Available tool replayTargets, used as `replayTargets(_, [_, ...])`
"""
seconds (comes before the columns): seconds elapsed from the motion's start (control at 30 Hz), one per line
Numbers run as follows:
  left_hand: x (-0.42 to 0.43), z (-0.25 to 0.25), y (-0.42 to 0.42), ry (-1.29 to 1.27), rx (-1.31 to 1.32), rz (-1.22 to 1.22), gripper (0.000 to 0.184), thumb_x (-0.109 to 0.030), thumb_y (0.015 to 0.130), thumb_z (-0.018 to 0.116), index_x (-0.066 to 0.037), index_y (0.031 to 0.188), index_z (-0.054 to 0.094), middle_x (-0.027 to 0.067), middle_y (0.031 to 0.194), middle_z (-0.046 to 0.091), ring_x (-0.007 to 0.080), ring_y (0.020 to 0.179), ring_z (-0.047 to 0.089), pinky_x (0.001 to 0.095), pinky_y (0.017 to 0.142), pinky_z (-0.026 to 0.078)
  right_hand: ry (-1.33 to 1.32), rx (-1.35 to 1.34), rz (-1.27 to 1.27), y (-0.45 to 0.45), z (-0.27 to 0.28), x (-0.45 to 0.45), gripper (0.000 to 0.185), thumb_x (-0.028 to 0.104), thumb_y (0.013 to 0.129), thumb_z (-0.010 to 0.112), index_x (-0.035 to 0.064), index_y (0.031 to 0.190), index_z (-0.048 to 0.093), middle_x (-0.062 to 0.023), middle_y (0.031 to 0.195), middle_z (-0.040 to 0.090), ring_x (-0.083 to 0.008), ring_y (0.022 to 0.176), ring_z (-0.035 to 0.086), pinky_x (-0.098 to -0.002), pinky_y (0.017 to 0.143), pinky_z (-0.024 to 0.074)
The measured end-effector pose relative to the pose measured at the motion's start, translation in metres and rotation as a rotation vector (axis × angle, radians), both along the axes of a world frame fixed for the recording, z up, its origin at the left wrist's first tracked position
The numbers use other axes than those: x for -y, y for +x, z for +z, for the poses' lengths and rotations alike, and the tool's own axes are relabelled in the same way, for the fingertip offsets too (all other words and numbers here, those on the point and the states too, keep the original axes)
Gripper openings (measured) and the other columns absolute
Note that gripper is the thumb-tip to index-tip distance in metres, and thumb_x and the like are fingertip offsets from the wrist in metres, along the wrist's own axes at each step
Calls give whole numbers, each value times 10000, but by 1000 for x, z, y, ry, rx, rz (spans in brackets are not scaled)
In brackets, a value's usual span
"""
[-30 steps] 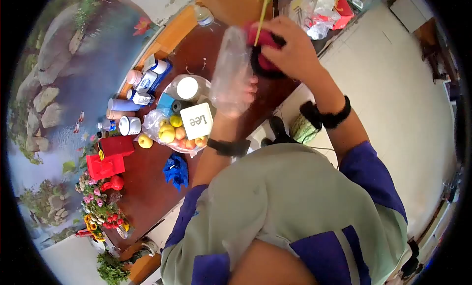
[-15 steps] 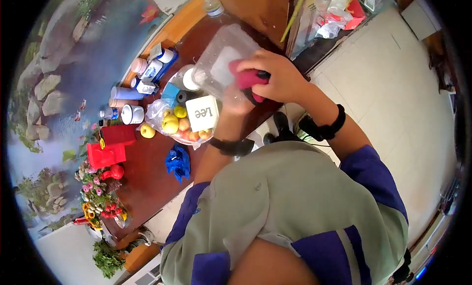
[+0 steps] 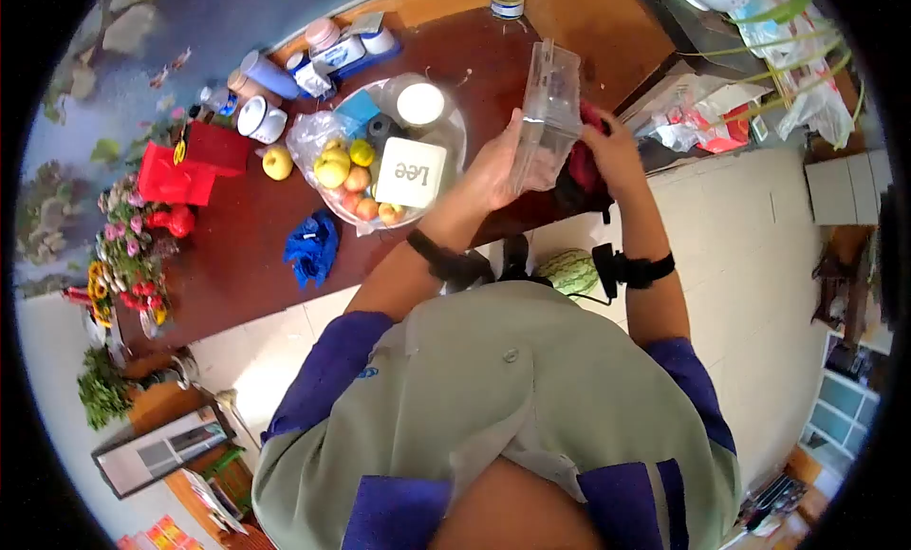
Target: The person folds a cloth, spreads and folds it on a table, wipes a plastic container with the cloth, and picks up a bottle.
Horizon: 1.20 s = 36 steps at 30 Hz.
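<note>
My left hand (image 3: 493, 173) is closed on the side of a clear plastic container (image 3: 550, 99), which is tipped up on edge over the table's front. In my right hand (image 3: 615, 154) is a dark red cloth (image 3: 586, 167), bunched against the container's far right side. Part of the cloth is hidden behind the container and my fingers. Left of my left hand, a white box lettered "Lee" (image 3: 411, 173) lies on a round tray (image 3: 459, 137) with apples (image 3: 332, 167) and a grey roll (image 3: 382, 129).
On the brown table (image 3: 251, 237) lie a crumpled blue cloth (image 3: 311, 249) and a single apple (image 3: 277, 163). Cups and bottles line the back, beside a white enamel mug (image 3: 261, 120). A clear bottle (image 3: 508, 0) stands at the far corner. A watermelon (image 3: 569, 271) rests on the floor.
The container has moved right and turned from lying broad side up to standing on edge. My right hand with the cloth has shifted from the container's inside to its outer right side.
</note>
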<state>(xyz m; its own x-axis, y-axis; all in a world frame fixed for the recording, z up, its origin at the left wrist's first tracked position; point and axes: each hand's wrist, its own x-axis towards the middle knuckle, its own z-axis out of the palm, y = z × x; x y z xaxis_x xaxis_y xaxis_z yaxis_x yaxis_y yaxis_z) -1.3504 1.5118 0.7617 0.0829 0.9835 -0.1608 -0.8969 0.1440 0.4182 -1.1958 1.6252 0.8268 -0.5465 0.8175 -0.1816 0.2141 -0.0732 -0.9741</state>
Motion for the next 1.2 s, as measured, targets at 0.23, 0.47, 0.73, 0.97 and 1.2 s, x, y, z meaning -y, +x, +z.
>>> replayTargets(0.23, [10, 13, -6, -153, -488, 454, 464, -506, 987, 407, -77, 1088, 552, 77, 876, 643, 197, 691, 643, 339, 588, 547, -212, 17, 268, -1, -34, 1, 466, 118, 762, 621, -44, 1196, 578, -95, 955, 657, -165, 793, 616, -273, 732, 502])
replayTargets(0.47, [33, 29, -25, -138, -271, 614, 468, -464, 990, 436, -46, 1199, 465, 124, 927, 631, 263, 852, 663, 393, 736, 569, -245, -201, 317, -7, 4, 11, 443, 61, 746, 564, -32, 1179, 586, -67, 985, 645, -151, 839, 604, -263, 770, 489])
replayTargets(0.73, [61, 44, -37, -138, -181, 708, 316, -372, 958, 561, -59, 999, 550, 78, 882, 602, 226, 833, 652, 381, 727, 592, 497, -288, 133, -45, 25, 48, 456, 2, 749, 598, 65, 1199, 558, -70, 1162, 574, -172, 1071, 537, -303, 961, 413])
replayTargets(0.97, [102, 32, -76, -455, -502, 1012, 424, -380, 893, 652, -12, 1088, 569, 75, 950, 620, 169, 715, 612, 305, 572, 517, 358, -116, 401, -77, 3, 87, 417, 41, 741, 601, 17, 1157, 584, -79, 1058, 626, -163, 986, 584, -293, 901, 450])
replayTargets(1.2, [151, 3, -140, -906, -1089, 1014, 836, -590, 830, 611, 119, 1252, 477, 268, 1112, 620, 297, 964, 651, 338, 770, 533, 29, -171, 406, -125, -13, 96, 414, 106, 802, 656, -6, 1192, 571, -88, 1051, 638, -153, 920, 610, -285, 819, 495])
